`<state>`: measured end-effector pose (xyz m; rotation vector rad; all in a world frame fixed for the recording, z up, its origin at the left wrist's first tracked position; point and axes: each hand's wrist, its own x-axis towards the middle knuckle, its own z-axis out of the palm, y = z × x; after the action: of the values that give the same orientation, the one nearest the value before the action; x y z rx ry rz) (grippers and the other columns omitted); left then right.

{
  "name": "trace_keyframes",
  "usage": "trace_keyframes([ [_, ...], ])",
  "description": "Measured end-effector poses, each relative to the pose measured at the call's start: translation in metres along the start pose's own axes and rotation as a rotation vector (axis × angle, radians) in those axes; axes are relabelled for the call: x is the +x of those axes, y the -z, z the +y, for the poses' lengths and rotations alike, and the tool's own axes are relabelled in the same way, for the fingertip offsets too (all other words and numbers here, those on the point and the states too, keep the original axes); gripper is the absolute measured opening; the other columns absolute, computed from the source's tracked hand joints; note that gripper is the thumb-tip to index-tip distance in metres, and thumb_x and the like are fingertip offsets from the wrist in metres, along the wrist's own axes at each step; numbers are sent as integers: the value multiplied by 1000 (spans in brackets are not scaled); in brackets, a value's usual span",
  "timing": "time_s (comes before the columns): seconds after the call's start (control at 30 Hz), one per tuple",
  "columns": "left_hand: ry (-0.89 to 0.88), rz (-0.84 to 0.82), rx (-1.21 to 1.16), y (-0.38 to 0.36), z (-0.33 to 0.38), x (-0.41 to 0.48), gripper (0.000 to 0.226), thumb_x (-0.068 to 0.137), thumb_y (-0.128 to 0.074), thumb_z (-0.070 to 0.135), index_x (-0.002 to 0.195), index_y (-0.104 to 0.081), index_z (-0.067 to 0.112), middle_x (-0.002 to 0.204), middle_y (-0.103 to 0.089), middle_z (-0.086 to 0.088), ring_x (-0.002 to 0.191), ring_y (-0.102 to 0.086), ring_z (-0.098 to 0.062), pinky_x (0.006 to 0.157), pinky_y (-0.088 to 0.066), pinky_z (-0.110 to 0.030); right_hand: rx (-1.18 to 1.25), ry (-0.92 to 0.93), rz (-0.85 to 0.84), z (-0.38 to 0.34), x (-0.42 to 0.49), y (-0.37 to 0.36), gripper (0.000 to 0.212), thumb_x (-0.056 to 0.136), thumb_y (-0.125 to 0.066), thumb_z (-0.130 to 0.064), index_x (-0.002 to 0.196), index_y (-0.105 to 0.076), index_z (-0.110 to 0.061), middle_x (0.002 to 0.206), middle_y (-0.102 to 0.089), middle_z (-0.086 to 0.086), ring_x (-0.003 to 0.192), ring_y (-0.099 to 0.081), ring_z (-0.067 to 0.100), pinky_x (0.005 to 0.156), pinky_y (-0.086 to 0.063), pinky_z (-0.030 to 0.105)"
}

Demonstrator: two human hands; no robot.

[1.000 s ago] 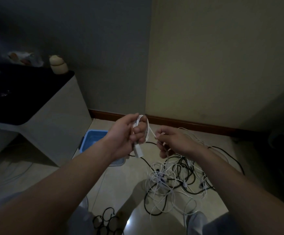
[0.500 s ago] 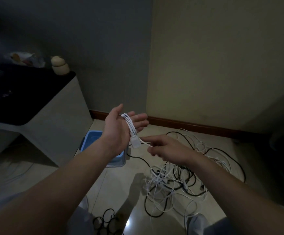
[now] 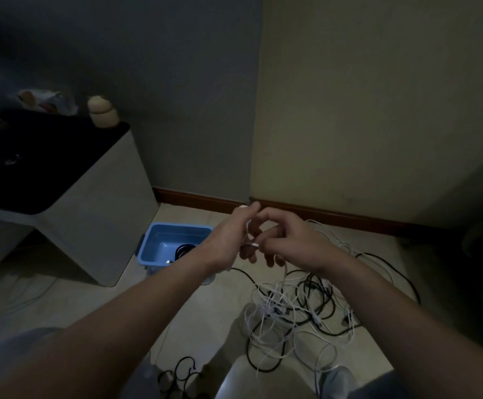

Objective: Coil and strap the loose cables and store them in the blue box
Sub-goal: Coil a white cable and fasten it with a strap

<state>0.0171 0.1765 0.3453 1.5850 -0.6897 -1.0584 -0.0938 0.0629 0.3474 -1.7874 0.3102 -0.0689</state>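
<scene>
A white cable [image 3: 248, 229] is wound around my left hand [image 3: 233, 237], which I hold up above the floor with its back toward me. My right hand [image 3: 287, 240] is pressed against the left one, its fingers curled and pinching the cable's white end near the plug [image 3: 254, 245]. A loose strand hangs from my hands down to a tangled pile of white and black cables [image 3: 295, 309] on the floor. The blue box [image 3: 159, 240] stands on the floor to the left, with a coiled black cable [image 3: 184, 250] inside it.
A white cabinet with a black top [image 3: 90, 203] stands at the left, right beside the blue box. More black cable loops [image 3: 179, 378] lie by my knees at the bottom edge. Walls with a brown baseboard [image 3: 335, 216] close the corner behind.
My left hand has turned so its back faces me and dropped slightly. My right hand has come up against it with the cable end. The camera view has shifted a little.
</scene>
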Motion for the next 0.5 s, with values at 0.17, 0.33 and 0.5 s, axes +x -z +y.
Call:
trace_keyframes([
  [0.17,-263,-7,791,4,-9,-1,37,99,-23,51,85,-57,46,83,-63,-5,78,-59,-23,73,-48,-48,-65,-93,-35,-4,0,6,22,81,-59,-22,97,-67,-10,65,-62,9,49,-50,17,47,-41,27],
  [0.33,-86,-39,695,17,1,-4,12,91,-53,28,81,-60,28,81,-58,-2,73,-52,-18,69,-45,-41,-263,-250,-175,-5,-10,30,17,90,-59,-15,79,-72,-16,59,-50,-6,53,-46,12,51,-37,27],
  [0.5,40,-134,693,18,3,-4,15,91,-58,19,92,-62,5,72,-59,-5,61,-52,-18,57,-44,-32,-66,18,-85,-2,-8,28,24,90,-64,-14,86,-81,-31,54,-53,-12,51,-40,3,50,-32,19],
])
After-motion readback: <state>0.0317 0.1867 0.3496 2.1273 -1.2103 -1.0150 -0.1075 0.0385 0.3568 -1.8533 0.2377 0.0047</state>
